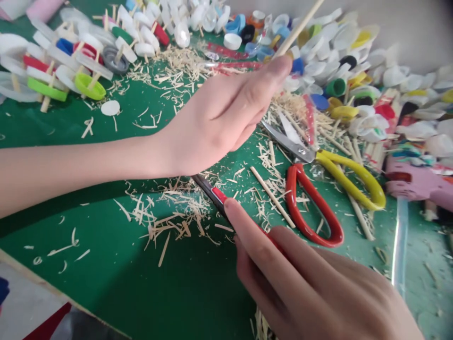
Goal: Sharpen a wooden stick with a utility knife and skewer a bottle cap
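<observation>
My left hand [226, 108] reaches in from the left with its fingers closed around a thin wooden stick [299, 28], which points up and away to the right. Below it, my right hand [311, 283] grips a utility knife [206, 187] with a dark body and a red slider; the index finger lies along the tool near that slider. The knife's front end passes under my left hand, so its blade is hidden. Wood shavings [177, 212] lie on the green tabletop [141, 288] around both hands.
Scissors [306, 153] with one red and one yellow handle lie open at right. Spinning tops made of bottle caps and sticks [88, 85] crowd the back left; loose caps [343, 111] pile up at back right. A pink glue gun [417, 179] sits at the right edge.
</observation>
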Available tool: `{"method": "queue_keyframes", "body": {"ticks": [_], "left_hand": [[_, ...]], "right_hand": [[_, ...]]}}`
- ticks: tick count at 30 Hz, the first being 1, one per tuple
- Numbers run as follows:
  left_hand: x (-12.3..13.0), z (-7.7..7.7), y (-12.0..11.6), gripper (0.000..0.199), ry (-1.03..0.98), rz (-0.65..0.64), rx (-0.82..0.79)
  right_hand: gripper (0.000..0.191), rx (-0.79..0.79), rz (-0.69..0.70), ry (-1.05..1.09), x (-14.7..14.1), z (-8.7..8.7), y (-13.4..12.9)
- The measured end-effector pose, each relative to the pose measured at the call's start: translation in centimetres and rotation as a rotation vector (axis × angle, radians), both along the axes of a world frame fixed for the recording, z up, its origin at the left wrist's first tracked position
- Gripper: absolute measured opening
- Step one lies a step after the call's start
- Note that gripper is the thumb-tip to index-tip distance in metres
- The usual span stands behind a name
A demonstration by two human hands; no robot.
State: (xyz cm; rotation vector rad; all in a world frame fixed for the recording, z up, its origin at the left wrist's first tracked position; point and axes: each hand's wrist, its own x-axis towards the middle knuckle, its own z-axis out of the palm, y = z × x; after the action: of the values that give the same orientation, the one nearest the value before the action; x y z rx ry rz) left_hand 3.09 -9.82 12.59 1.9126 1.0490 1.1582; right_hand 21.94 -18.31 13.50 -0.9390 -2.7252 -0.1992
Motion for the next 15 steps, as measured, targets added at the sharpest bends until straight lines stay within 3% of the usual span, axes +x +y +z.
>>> {"method": "queue_keyframes", "body": {"ticks": [7,10,15], "left_hand": [[-0.2,-0.1,0.0,0.060,0.358,-0.001,0.111],[-0.3,-0.2,0.2,0.061,0.355,0.030,0.104],[-0.5,-0.5,0.4,0.064,0.372,-0.026,0.090]], "right_hand": [[0.049,-0.033,0.000,0.008,1.3,-0.3,-0.2],[0.052,-0.024,0.025,-0.005,1.4,-0.4,-0.4],[0.044,-0.109,0.005,0.080,1.2,-0.6,0.0]]}}
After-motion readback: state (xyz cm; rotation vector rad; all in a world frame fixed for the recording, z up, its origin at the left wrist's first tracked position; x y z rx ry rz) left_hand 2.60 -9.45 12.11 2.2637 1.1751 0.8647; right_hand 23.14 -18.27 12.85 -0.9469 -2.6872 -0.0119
